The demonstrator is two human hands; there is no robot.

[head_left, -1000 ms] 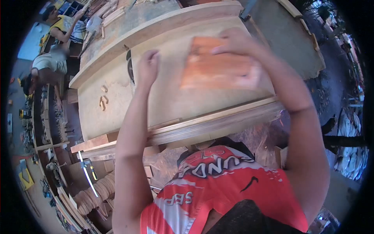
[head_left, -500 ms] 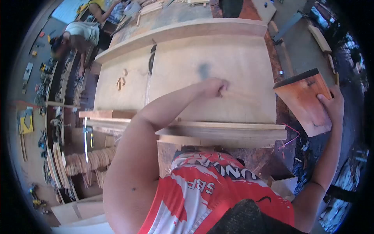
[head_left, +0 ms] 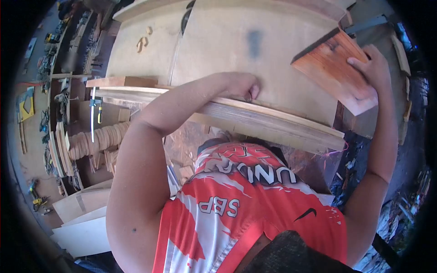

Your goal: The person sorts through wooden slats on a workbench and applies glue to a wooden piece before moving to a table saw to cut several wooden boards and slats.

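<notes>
At the right far corner of the counter [head_left: 218, 41], the right hand [head_left: 374, 73] grips a reddish wooden board [head_left: 332, 68] by its right edge, thumb on the upper face and fingers wrapped behind. The board is tilted, face up towards the camera. Its long axis runs diagonally from far left to near right, and its dark end grain points to the far side. Whether its underside touches the counter cannot be told.

The left hand [head_left: 246, 86] is well apart from it, to the left, curled closed with the knuckles on the counter's near edge and nothing visible in it. The right hand is thus the one on the board, and bare counter lies between the two hands.

Further left, what looks like a saw blade [head_left: 186, 18] rises from a slot, and small wooden offcuts [head_left: 143, 43] lie beyond it. Below the counter on the left are a stack of wooden discs [head_left: 98, 140] and pale sheets [head_left: 82, 223] on the floor.
</notes>
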